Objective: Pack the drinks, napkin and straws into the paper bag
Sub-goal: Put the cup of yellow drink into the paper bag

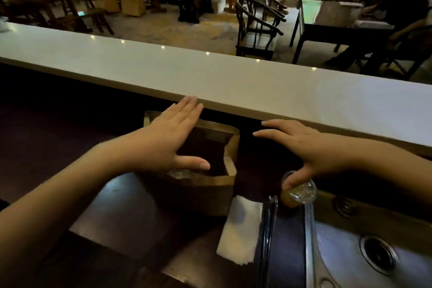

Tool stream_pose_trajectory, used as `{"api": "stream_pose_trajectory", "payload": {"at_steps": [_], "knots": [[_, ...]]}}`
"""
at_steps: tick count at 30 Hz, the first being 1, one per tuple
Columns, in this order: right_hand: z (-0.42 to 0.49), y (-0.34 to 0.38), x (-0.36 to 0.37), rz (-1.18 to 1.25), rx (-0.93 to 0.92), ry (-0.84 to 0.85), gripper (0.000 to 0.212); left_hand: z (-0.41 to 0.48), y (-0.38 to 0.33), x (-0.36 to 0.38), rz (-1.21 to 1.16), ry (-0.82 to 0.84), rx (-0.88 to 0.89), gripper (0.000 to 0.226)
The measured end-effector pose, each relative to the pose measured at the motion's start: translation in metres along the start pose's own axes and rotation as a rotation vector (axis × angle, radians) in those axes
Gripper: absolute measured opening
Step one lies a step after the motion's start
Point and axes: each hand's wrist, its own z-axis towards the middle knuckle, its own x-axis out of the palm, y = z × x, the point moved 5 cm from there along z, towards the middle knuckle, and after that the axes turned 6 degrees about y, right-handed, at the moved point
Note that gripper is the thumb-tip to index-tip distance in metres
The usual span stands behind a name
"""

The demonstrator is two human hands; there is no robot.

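Note:
A brown paper bag (pixel 230 147) stands open on the dark counter. Inside it, near the front wall, shows the clear lid of one drink (pixel 179 173). My left hand (pixel 168 140) hovers flat over the bag's mouth, fingers spread, holding nothing. To the right of the bag stands a second drink (pixel 298 194), a clear cup of amber liquid with a lid. My right hand (pixel 301 145) is spread above it, with its thumb touching the lid's rim. A white napkin (pixel 240 229) lies in front of the bag. Dark wrapped straws (pixel 268 224) lie beside the napkin.
A white raised bar top (pixel 210 77) runs across just behind the bag. A steel sink (pixel 350 252) with a drain sits at the lower right. Beyond the bar are chairs, tables and seated people.

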Motion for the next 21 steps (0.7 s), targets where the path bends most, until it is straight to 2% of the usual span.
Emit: {"api": "stream_pose_trajectory", "payload": {"at_steps": [3,5,7,9,14,18,21], "knots": [[-0.024,-0.033,0.047,0.086,0.097,-0.017,0.092,0.0,-0.078,0.014,-0.254,-0.364,0.191,0.089],[-0.035,-0.056,0.079,0.152,0.18,-0.02,0.092,0.007,-0.125,0.039,-0.385,-0.472,0.308,0.07],[-0.044,-0.077,0.106,0.239,0.285,-0.005,0.098,0.029,-0.153,0.071,-0.474,-0.441,0.321,0.061],[-0.048,-0.092,0.129,0.339,0.365,0.01,0.105,0.063,-0.167,0.101,-0.554,-0.374,0.26,0.061],[-0.037,-0.109,0.175,0.688,0.479,-0.062,0.116,0.148,-0.156,0.17,-0.898,-0.158,-0.167,0.072],[-0.02,-0.111,0.208,0.851,0.492,-0.101,0.122,0.178,-0.149,0.199,-1.052,-0.017,-0.341,0.078],[-0.007,-0.111,0.219,0.929,0.472,-0.179,0.119,0.195,-0.144,0.215,-1.202,0.05,-0.354,0.068]]}}
